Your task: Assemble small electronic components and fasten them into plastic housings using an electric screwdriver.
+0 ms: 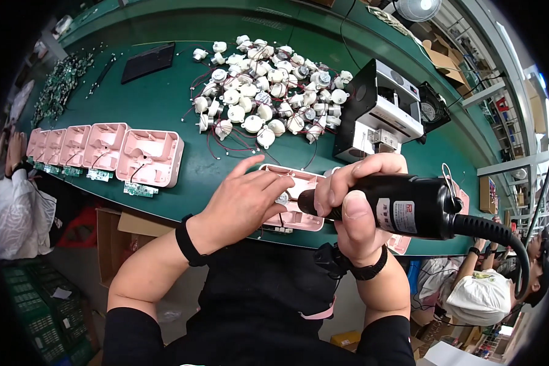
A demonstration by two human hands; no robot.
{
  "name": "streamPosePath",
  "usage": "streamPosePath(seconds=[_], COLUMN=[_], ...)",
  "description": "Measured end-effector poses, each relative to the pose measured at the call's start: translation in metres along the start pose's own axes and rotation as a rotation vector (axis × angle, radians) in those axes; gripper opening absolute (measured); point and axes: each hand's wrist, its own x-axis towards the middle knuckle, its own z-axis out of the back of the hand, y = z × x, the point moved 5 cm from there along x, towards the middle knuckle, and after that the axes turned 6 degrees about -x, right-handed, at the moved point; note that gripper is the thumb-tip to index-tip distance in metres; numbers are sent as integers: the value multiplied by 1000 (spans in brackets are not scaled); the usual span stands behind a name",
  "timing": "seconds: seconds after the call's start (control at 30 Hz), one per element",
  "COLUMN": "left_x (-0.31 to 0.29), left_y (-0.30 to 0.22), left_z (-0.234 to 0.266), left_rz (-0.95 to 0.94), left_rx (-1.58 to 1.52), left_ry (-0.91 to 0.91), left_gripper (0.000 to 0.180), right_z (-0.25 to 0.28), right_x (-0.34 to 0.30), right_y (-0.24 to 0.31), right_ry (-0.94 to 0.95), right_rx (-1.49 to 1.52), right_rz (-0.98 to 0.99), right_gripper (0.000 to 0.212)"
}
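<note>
A pink plastic housing (305, 221) lies open side up at the table's front edge. My left hand (244, 195) rests over its left end, fingers bent across the far rim and into it. Thumb and index finger sit either side of a small round silver motor part (282, 198) inside, steadying the work. My right hand (360, 207) is wrapped round a black electric screwdriver (409, 204), held slantwise with its nose pointing left into the housing. The screwdriver's tip is hidden behind its dark nose and my fingers. A thick black cable leaves its rear end.
Several white motors with red and black wires (265, 91) are heaped mid-table. More pink housings (152, 158) with green circuit boards line the left. A black-and-white machine (384, 113) stands right of the heap. Circuit boards (64, 85) are piled far left. Other people sit at both sides.
</note>
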Motion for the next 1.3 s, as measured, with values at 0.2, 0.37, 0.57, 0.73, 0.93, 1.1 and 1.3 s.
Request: streamPosePath(seconds=[0.2,0.37,0.57,0.73,0.93,1.1,1.3], left_x=[-5,-5,-10,-30,-38,-39,-34], left_y=[2,1,-2,-13,-10,-9,-9], left_z=[-3,1,6,11,-6,-10,2], left_rz=[0,-16,8,-22,9,37,43], left_rx=[-46,-57,-124,-53,21,-9,-92], left_ry=[5,-19,7,78,155,172,135], left_gripper=[44,44,45,49,56,59,69], right_z=[-9,-25,-15,-10,-11,-11,13], right_x=[3,6,12,15,15,17,17], right_y=[-10,-6,-13,-12,-9,-9,33], right_ry=[58,199,46,16,28,63,-33], right_rx=[-107,-445,-179,-84,-79,-92,-2], right_rz=[-15,113,79,87,124,97,196], right_gripper=[39,34,31,31,30,32,31])
